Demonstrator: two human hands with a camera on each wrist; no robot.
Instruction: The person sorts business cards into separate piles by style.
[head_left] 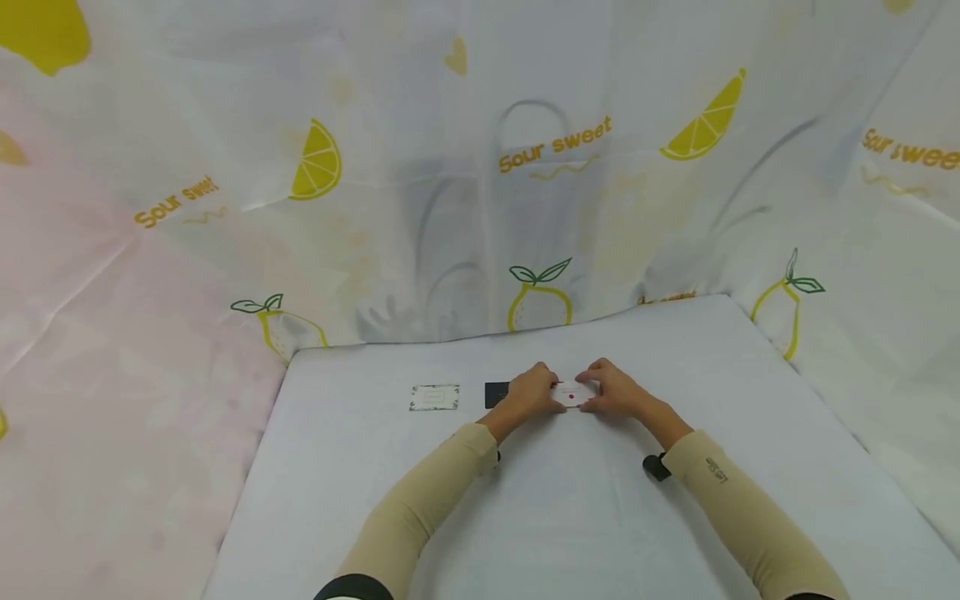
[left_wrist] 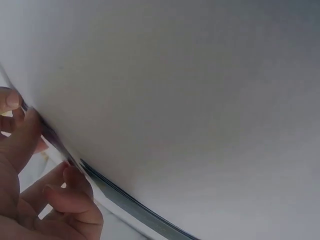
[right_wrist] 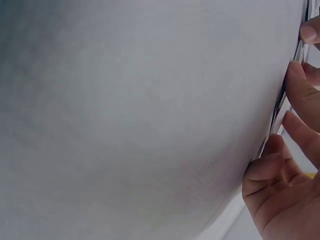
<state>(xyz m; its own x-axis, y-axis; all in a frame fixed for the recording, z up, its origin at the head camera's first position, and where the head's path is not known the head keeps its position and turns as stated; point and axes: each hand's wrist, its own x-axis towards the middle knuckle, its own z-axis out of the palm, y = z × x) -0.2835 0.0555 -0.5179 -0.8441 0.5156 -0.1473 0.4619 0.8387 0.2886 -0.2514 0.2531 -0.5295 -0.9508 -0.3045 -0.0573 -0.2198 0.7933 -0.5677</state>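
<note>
A white card with a small red mark lies between my two hands in the head view. My left hand holds its left end, thumb at the near edge and fingers at the far edge. At the right end, my right hand grips it the same way. Just left of my left hand is a black card, partly covered by that hand. The wrist views show the cards nearly edge-on, with fingers of the left hand and the right hand at the thin edges.
Farther left lies a white card with a leafy border. All of this is on a white-covered table. A lemon-printed curtain hangs along the table's far edge and sides.
</note>
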